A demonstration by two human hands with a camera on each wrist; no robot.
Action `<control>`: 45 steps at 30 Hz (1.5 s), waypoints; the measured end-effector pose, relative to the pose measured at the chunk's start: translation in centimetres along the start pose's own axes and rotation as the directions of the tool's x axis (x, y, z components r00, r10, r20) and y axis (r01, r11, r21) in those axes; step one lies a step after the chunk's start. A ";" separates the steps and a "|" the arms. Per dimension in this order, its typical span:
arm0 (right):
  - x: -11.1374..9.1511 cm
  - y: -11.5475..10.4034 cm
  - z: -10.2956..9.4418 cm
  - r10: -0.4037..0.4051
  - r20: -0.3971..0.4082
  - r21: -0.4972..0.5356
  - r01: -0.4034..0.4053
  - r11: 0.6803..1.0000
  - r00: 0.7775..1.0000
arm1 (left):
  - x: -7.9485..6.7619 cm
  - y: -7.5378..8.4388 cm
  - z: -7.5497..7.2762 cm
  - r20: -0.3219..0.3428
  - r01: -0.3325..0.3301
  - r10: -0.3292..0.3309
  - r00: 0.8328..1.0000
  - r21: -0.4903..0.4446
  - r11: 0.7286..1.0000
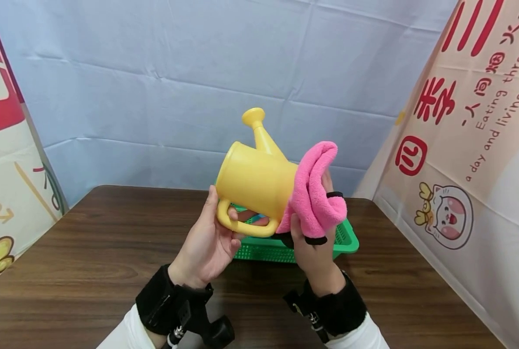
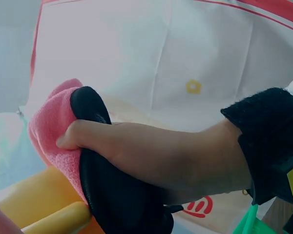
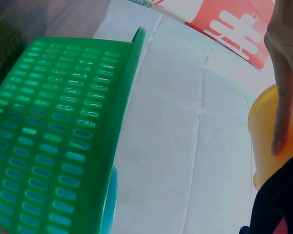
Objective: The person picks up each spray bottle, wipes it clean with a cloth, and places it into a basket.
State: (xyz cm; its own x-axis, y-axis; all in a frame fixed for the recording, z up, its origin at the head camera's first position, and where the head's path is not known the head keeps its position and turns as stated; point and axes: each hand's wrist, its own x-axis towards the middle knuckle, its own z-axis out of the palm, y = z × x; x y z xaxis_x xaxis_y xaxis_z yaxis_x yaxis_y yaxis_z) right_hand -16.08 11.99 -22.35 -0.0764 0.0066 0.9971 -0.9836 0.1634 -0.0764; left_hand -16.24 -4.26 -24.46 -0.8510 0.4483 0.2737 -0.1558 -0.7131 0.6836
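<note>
Over a green basket (image 1: 263, 251), a yellow watering can (image 1: 252, 179) is held tilted, its spout pointing up and its base toward the right. My left hand (image 1: 204, 245) grips it at the open end by the handle, thumb along the rim and fingers reaching behind the handle. A fluffy pink cloth with a black backing (image 1: 313, 194) is bunched against the can's base. My right hand (image 1: 313, 257) holds this cloth; in the left wrist view, its thumb presses on the pink side. Part of the can's base is hidden under the cloth.
The basket with slotted walls stands on a dark wooden table (image 1: 89, 252). Something blue (image 3: 112, 200) shows past its rim in the right wrist view. A pale blue curtain (image 1: 176, 97) hangs behind, and printed sheets (image 1: 460, 160) hang at both sides.
</note>
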 end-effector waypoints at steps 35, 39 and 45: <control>-3.0 1.3 -0.3 0.519 0.328 0.100 -0.575 0.812 0.789 | -0.1 -0.9 -0.5 -0.069 -0.147 0.157 0.985 0.125 0.981; -3.0 1.4 -0.3 0.572 0.283 0.081 -0.613 0.786 0.770 | 0.0 -0.6 -0.6 -0.082 -0.148 0.169 0.982 0.214 0.966; -1.9 2.2 -1.9 0.642 0.138 0.252 -0.653 0.714 0.754 | 0.2 -0.6 -0.2 -0.055 -0.062 0.088 0.995 0.372 0.926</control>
State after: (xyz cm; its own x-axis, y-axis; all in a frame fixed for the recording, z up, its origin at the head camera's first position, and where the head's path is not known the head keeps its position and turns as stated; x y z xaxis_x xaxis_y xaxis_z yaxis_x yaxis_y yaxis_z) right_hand -17.79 14.17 -24.44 -0.7113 -0.0265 0.7024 -0.6935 -0.1358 -0.7075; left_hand -16.41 -3.84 -24.97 -0.8877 0.3532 0.2953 0.0948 -0.4875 0.8680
